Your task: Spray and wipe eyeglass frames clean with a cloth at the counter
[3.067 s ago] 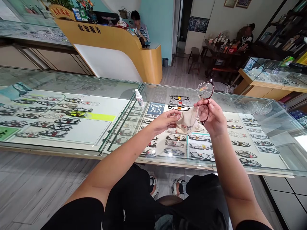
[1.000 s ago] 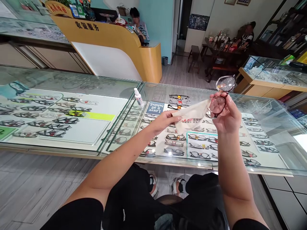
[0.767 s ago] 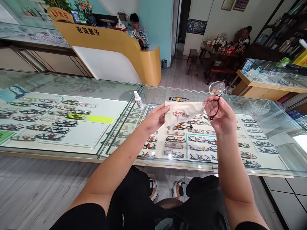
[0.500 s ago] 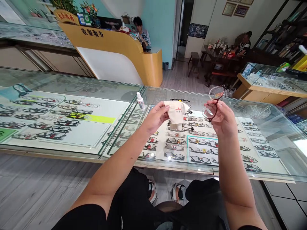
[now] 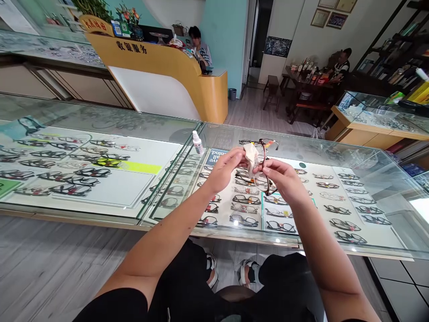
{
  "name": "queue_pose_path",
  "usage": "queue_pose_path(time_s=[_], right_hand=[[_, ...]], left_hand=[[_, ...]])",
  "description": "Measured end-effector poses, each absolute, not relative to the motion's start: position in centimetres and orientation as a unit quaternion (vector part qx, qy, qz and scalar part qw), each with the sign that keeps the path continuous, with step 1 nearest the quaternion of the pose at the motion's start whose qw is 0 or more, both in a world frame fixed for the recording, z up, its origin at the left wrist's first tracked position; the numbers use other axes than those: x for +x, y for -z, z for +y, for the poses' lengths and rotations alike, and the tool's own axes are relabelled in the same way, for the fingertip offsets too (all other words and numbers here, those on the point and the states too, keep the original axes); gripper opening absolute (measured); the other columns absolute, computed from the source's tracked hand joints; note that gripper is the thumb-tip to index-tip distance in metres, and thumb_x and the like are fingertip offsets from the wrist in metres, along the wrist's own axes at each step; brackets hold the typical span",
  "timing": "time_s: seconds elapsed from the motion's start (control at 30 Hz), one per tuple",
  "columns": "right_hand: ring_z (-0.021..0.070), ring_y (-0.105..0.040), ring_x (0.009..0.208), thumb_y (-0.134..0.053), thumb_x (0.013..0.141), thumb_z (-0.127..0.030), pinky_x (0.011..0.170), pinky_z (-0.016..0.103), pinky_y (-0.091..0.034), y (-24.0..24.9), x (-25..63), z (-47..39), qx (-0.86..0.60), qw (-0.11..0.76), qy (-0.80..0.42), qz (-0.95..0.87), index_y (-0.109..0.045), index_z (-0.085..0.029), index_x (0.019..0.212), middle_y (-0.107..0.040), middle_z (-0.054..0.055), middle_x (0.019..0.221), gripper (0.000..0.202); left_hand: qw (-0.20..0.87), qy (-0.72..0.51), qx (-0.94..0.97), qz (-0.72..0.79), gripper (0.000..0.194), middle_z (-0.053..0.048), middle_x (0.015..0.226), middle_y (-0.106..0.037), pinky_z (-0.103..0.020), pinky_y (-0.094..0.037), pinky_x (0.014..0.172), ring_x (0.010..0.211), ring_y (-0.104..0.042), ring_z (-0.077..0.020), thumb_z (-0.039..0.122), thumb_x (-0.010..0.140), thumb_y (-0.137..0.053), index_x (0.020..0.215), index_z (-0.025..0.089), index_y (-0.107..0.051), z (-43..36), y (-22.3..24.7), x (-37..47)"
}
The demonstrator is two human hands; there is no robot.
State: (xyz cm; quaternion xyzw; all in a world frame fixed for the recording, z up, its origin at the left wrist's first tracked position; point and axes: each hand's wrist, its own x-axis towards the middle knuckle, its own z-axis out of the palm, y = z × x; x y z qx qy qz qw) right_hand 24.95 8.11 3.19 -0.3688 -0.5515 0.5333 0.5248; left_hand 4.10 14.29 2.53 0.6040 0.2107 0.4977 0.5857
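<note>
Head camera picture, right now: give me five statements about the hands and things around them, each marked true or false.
1. The left hand holds a pale cloth. True.
2. The right hand has nothing in it. False: it holds dark-rimmed eyeglasses.
3. A white bottle stands on the glass counter. True.
4. That bottle is nearer the right hand than the left. False: it is nearer the left.
5. Rows of frames lie inside the counter. True.

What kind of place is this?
It looks like an eyewear shop: rows of eyeglass frames lie in the glass display case, a curved yellow counter stands beyond it, and the right hand holds glasses near a pale cloth in the left hand.
</note>
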Motion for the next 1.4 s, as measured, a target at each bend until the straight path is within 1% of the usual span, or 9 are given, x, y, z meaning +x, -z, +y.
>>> queue_pose_path(time_s=[0.17,0.33,0.43,0.53,0.77,0.93,1.07,1.23,1.4], right_hand=[[0.0242,-0.073,0.106,-0.083,0.095,-0.046,0.104,0.041,-0.053,-2.7,24.3,8.2,-0.353,0.505,-0.532,-0.581,-0.079,-0.025,0.097,-0.081,0.005,0.106,0.022],[0.0256,-0.073,0.104,-0.084,0.093,-0.051,0.103,0.044,-0.056,-2.8,23.8,8.1,-0.349,0.493,-0.539,-0.588,-0.077,-0.025,0.094,-0.08,0.006,0.104,0.027],[0.026,-0.073,0.106,-0.085,0.093,-0.053,0.103,0.045,-0.057,-3.1,23.7,8.0,-0.341,0.488,-0.538,-0.597,-0.077,-0.025,0.095,-0.08,0.007,0.106,0.029],[0.0255,-0.073,0.105,-0.084,0.094,-0.053,0.103,0.044,-0.057,-3.2,23.6,7.9,-0.338,0.483,-0.535,-0.605,-0.077,-0.025,0.096,-0.08,0.007,0.105,0.029],[0.0246,-0.073,0.105,-0.085,0.093,-0.05,0.104,0.042,-0.054,-2.4,23.5,8.4,-0.327,0.476,-0.581,-0.574,-0.076,-0.024,0.094,-0.08,0.005,0.102,0.027],[0.0257,-0.075,0.097,-0.09,0.085,-0.052,0.096,0.042,-0.058,-2.7,23.0,8.5,-0.32,0.477,-0.638,-0.514,-0.075,-0.023,0.091,-0.081,0.006,0.094,0.034],[0.0259,-0.077,0.093,-0.095,0.08,-0.048,0.096,0.043,-0.059,-2.7,22.9,8.4,-0.324,0.484,-0.654,-0.482,-0.075,-0.023,0.089,-0.081,0.005,0.088,0.034],[0.0244,-0.077,0.097,-0.091,0.086,-0.047,0.102,0.042,-0.057,-1.9,22.9,8.4,-0.322,0.488,-0.618,-0.526,-0.081,-0.023,0.098,-0.081,0.004,0.094,0.029],[0.0261,-0.075,0.108,-0.089,0.089,-0.046,0.106,0.043,-0.055,-1.3,22.6,8.4,-0.325,0.476,-0.592,-0.563,-0.081,-0.024,0.105,-0.082,0.005,0.103,0.028]], left_hand=[[0.522,-0.54,0.608,0.259,0.052,-0.001,0.083,-0.058,-0.028,-0.046,0.073,0.076,-0.054,-0.0136,0.066,0.089,-0.08,0.077,0.018,-0.065,13.9,-2.4,4.6],[0.558,-0.524,0.579,0.281,0.062,0.005,0.069,-0.051,-0.025,-0.037,0.062,0.064,-0.046,-0.0104,0.065,0.077,-0.091,0.075,0.021,-0.048,13.9,-2.4,4.7],[0.59,-0.499,0.566,0.288,0.062,0.003,0.078,-0.062,-0.024,-0.042,0.066,0.071,-0.055,-0.0115,0.068,0.072,-0.093,0.086,0.02,-0.057,14.3,-2.0,4.6],[0.636,-0.454,0.562,0.271,0.062,-0.001,0.085,-0.069,-0.025,-0.046,0.071,0.079,-0.062,-0.0137,0.07,0.076,-0.089,0.1,0.018,-0.065,14.5,-1.7,4.5],[0.726,-0.419,0.513,0.184,0.05,0.002,0.07,-0.062,-0.026,-0.045,0.06,0.06,-0.057,-0.0105,0.057,0.081,-0.092,0.092,0.017,-0.064,13.8,-2.5,4.5],[0.749,-0.398,0.507,0.153,0.043,0.0,0.071,-0.065,-0.025,-0.048,0.061,0.061,-0.06,-0.0102,0.043,0.079,-0.096,0.093,0.015,-0.067,13.7,-3.2,4.1],[0.742,-0.398,0.517,0.158,0.045,0.0,0.072,-0.068,-0.025,-0.049,0.06,0.061,-0.062,-0.0105,0.039,0.075,-0.1,0.097,0.015,-0.068,14.0,-2.9,3.9],[0.713,-0.436,0.523,0.165,0.052,0.0,0.072,-0.07,-0.024,-0.047,0.053,0.055,-0.06,-0.0095,0.043,0.071,-0.101,0.096,0.015,-0.066,13.9,-2.5,4.4],[0.692,-0.461,0.52,0.196,0.056,0.0,0.066,-0.068,-0.023,-0.043,0.047,0.047,-0.056,-0.0086,0.065,0.077,-0.091,0.087,0.016,-0.065,13.7,-2.3,4.9]])
